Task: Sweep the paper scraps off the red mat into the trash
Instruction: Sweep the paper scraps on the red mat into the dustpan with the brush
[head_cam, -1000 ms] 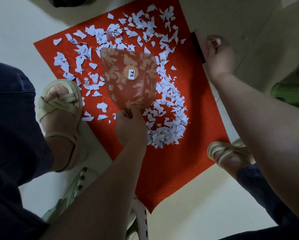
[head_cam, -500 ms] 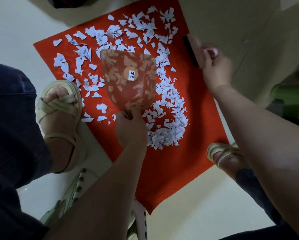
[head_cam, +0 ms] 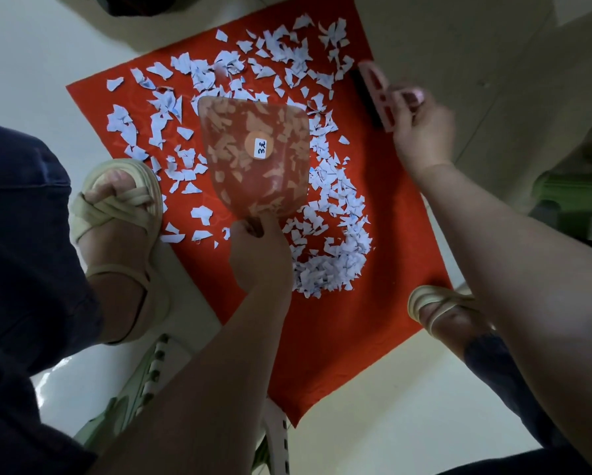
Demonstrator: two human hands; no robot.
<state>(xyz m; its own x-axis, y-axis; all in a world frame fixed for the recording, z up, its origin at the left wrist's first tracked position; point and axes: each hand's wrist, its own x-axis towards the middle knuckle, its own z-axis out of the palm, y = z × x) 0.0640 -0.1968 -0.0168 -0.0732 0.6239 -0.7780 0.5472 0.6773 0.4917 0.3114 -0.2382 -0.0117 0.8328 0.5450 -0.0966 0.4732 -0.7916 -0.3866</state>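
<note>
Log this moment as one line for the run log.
left hand: grips dustpan handle | right hand: holds brush at red mat edge | paper scraps: scattered on mat

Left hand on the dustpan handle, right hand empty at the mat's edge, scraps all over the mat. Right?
Not quite. In the head view the right hand is not empty: it grips a pink brush at the edge of the red mat. The rest holds: left hand on the dustpan handle, scraps all over the mat.
</note>
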